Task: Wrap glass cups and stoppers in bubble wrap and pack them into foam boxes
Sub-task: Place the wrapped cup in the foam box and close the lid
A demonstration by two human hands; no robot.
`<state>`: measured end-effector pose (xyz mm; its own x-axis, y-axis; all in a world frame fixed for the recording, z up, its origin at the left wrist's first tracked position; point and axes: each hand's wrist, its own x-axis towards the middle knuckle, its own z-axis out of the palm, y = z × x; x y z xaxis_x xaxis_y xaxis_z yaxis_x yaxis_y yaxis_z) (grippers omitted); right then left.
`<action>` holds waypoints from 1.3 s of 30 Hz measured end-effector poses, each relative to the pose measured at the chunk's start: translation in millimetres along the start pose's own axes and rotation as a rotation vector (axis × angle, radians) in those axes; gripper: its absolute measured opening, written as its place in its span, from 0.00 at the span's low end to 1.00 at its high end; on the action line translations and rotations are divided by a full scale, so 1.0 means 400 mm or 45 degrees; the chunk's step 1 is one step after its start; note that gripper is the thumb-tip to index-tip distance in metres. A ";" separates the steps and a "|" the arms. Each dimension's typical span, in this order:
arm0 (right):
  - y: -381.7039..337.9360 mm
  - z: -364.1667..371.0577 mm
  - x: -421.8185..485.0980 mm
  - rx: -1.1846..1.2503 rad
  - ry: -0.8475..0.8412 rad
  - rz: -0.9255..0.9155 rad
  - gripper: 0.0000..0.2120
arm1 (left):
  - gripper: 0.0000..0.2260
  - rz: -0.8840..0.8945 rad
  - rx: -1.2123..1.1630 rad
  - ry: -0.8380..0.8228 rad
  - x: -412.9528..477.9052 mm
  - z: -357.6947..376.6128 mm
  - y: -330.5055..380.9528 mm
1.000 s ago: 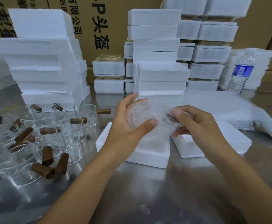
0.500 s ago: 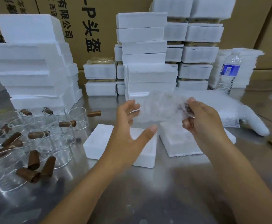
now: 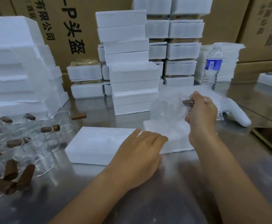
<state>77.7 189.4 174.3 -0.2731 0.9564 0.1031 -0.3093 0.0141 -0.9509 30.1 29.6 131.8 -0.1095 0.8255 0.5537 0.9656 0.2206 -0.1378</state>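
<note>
My right hand is curled round one end of the bundle, pinching the gathered wrap where a dark stopper shows through. The bundle hangs in the air to the left of that hand, its long axis running roughly level, left to right, just above the second foam piece at the middle of the desk.

My left hand is spread and relaxed, palm down. Its fingers lie over the right end of the box and reach toward the seam where the two foam pieces meet. I judge that it is the nearer hand for steadying either piece, while the right only has to lower the bundle. I cannot tell from here which piece has the hollow.

The wrap is clear, crinkled and soft, so it should squash into a snug cavity. The foam is white, matte and grainy, and light enough to slide on the shiny steel if I nudge it.

Toward the desk's left edge lie bare cups, thin clear glass, with brown stoppers scattered among them. White foam stacks line the far edge, and a bottle stands near the far right corner.
</note>
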 end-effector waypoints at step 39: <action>0.064 -0.014 -0.025 -0.866 -0.489 -0.674 0.08 | 0.22 -0.794 -0.680 -0.086 -0.065 -0.088 -0.156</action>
<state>77.5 181.9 147.3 -0.5685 0.6167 0.5445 0.0857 0.7026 -0.7064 -18.8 -23.8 155.1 -0.6604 0.6663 0.3463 0.7028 0.3860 0.5976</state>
